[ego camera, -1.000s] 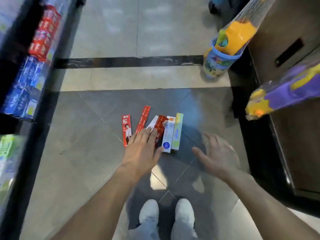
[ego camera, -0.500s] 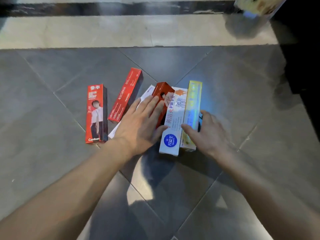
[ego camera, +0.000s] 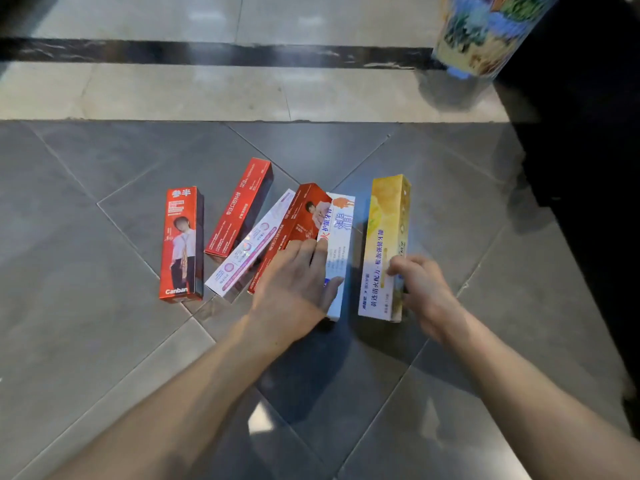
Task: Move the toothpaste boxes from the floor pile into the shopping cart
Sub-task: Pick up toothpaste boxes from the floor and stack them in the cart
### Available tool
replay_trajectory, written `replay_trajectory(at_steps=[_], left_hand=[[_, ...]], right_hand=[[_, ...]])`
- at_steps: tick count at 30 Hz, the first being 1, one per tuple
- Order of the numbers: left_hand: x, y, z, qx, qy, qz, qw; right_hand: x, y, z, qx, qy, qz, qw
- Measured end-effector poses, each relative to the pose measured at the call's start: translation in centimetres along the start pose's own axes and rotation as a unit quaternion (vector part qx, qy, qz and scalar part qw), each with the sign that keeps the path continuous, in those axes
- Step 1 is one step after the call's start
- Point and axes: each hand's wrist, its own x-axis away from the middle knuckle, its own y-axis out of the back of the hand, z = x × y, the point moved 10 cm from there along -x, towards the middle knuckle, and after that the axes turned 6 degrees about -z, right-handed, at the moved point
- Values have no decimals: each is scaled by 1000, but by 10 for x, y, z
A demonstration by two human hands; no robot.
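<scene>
Yellow box [ego camera: 385, 247] now apart from pile, right hand [ego camera: 420, 289] gripping it; left hand [ego camera: 298, 282] flat (fingers straight) on red box [ego camera: 294, 230].

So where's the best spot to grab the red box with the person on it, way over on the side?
Probably across the middle of the red box, from above, thumb and fingers on its two long sides. It lies flat, long and narrow, apart from the other boxes.

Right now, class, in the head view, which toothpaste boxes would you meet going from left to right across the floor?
Red box with a standing figure → plain red box with white text → white and pink box → red box with a portrait → white and blue box → yellow box.
</scene>
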Motion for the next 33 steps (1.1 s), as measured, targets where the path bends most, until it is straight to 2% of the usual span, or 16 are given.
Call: replay_trajectory(at_steps=[3,8,13,20,24,27,31,33], left_hand=[[-6,-18,-1,94,111,16,989],[1,-43,2,234,275,31,932],[3,-56,11,286,337,34,897],[16,-38,15,480,357,29,801],[37,26,0,577,316,21,753],[53,98,-16,625,319,40,712],[71,221,-34,666,347,64,658],[78,297,-45,678,341,76,647]], right_hand=[[14,16,-9,-50,-23,28,998],[32,22,-27,-156,-97,87,979],[40,33,-31,-129,-83,64,986],[51,48,-10,-154,-61,29,986],[92,54,23,-177,-52,25,982],[146,60,62,-199,-61,41,977],[233,94,144,-208,-52,40,976],[286,118,199,-208,-53,56,975]])
